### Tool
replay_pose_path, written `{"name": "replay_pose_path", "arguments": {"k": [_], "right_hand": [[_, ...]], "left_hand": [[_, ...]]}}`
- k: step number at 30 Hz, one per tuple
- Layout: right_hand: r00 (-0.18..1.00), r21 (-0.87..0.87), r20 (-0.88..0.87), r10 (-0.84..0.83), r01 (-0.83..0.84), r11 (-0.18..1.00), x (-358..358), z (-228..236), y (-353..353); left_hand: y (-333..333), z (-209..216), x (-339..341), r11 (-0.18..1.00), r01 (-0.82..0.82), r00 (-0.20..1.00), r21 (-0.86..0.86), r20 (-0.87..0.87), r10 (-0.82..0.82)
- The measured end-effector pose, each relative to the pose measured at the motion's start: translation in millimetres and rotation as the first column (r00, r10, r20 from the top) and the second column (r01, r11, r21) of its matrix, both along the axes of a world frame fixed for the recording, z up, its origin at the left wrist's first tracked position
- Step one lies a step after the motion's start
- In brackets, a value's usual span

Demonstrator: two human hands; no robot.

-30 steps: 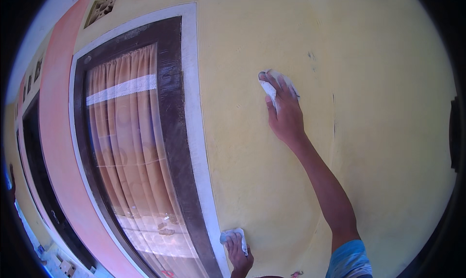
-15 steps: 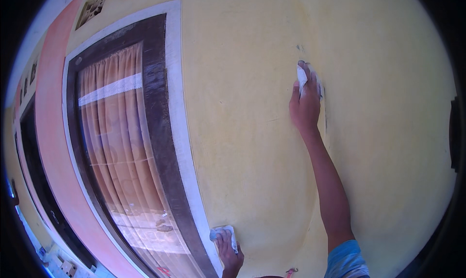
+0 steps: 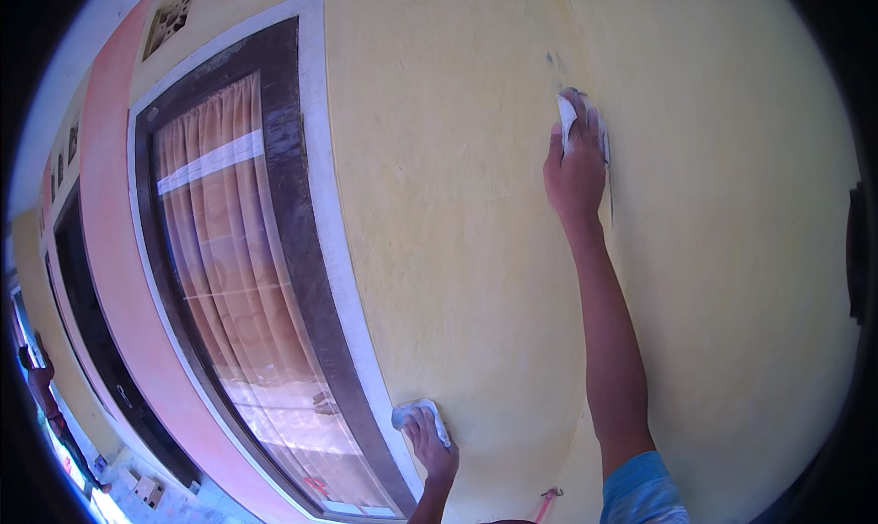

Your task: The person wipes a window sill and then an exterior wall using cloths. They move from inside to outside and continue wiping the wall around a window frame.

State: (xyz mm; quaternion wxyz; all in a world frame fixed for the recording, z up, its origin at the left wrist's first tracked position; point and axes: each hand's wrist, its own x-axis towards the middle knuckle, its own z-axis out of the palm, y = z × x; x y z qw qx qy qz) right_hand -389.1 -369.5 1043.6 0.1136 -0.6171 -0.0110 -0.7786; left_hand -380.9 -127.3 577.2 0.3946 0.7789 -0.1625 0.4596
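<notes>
Head: R fingers (image 3: pixel 579 127) part-closed on wht pad (image 3: pixel 566 114)

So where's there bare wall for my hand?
The yellow wall is bare between the window and the right arm, above the left hand, and right of that arm. It's crowded by the window's white border, where that hand is.

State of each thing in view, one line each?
Left hand: gripping left pad
Left pad: held, by the window's white trim
Right hand: gripping right pad
Right pad: held, partly covered by the hand
Curtain: drawn behind glass
Yellow wall: dark-scuffed above right hand
</notes>
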Motion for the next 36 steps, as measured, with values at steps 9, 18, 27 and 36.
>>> {"name": "replay_pose_path", "arguments": {"k": [9,18,27,36], "right_hand": [[0.996,0.057,-0.082,0.040,-0.035,0.998,-2,-83,18],[0.990,0.051,0.005,0.143,-0.143,0.988,7,4,9],[0.996,0.033,0.025,0.088,-0.089,0.996,10,-57,14],[0.967,0.147,-0.030,0.252,-0.245,0.958,-3,3,20]], "left_hand": [[-10,10,11,0.994,-0.051,0.993,-0.097,0.104,0.061],[-1,34,40,0.993,-0.105,0.958,-0.054,0.261,0.115],[-2,34,45,0.984,-0.171,0.936,-0.046,0.304,0.177],[0,32,38,0.979,-0.199,0.933,-0.040,0.297,0.202]]}}
